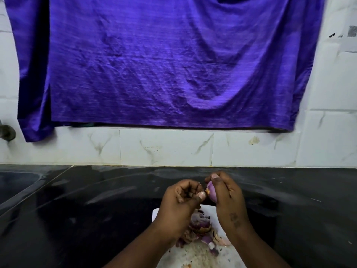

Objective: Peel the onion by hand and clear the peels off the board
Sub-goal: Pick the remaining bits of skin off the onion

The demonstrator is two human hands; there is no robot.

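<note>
My right hand [227, 200] gripping the onion [211, 192] above the white board [210, 209], my left hand [181, 198] pinching at its tip, peels [201, 229] heaped on the board, glossy black counter [96, 209] under the board, marbled white tiles [166, 147] and purple cloth [164, 64] behind the board.

Both hands raised, left hand [181, 198] curled (thumb out), right hand [226, 192] gripping

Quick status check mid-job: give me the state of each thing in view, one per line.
Onion: held above the board, mostly peeled, smooth purple flesh showing.
Right hand: gripping the onion.
Left hand: fingers curled, thumb pinching at the onion's end.
Peels: piled on the board, not yet cleared.
Board: flat on the counter, littered with scraps.
Cloth: hanging over the wall, wrinkled.
</note>
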